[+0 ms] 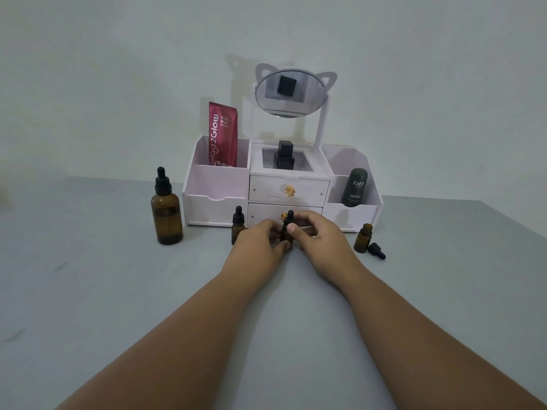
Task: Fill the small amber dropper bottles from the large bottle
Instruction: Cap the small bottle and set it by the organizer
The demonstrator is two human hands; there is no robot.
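Both hands meet on one small amber dropper bottle [286, 232], held upright between them: the left hand [257, 242] wraps its fingers round the glass body, and the right hand [321, 241] pinches the black dropper cap, thumb across the front. Whether its base touches the grey table [88, 291] I cannot tell, since the fingers cover it. Just beside the left hand, on its outer side, stands a second small bottle [238, 224] with its cap on. Farther out on that side, well apart, stands the large amber bottle [166, 208], capped with a black dropper and holding dark liquid up to roughly its middle. Out past the right hand stands a third small bottle [363, 238] with an open neck, its loose dropper cap [376, 250] lying on the table just beside it. Behind the grip sits a white organizer [219, 184] with two drawers, a cat-eared mirror [288, 93] above, a red sachet [222, 134] upright in the bin on the left hand's side, a black square bottle [284, 155] on top in the middle, and a dark green bottle [354, 187] on the right hand's side.
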